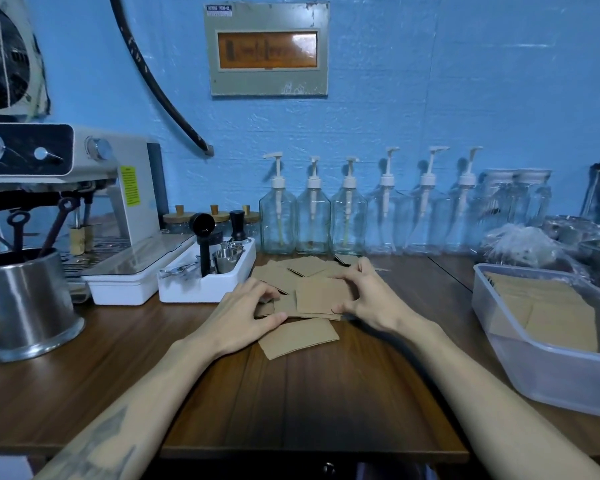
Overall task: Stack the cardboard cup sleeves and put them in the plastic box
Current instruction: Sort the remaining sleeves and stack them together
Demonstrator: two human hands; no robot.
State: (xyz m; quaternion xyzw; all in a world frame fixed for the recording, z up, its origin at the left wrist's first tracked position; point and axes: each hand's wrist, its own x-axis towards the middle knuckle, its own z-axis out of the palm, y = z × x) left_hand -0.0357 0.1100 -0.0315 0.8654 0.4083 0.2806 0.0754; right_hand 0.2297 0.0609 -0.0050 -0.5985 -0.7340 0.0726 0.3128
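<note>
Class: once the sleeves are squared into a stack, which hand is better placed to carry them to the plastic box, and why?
Probably the right hand. It already grips the stack of sleeves on its right edge, and the plastic box sits on the table's right side. The left hand would have to cross over.

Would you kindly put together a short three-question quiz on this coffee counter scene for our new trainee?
1. True or false: the plastic box already holds some cardboard sleeves.
2. Which hand is nearer the white tray: the left hand or the right hand?
3. Multiple choice: the single sleeve nearest the person lies A) inside the box, B) flat on the table, C) on the tray.

Key:
1. True; sleeves lie flat inside it.
2. The left hand.
3. B; it lies just in front of the pile of sleeves that both hands are gathering.
</note>
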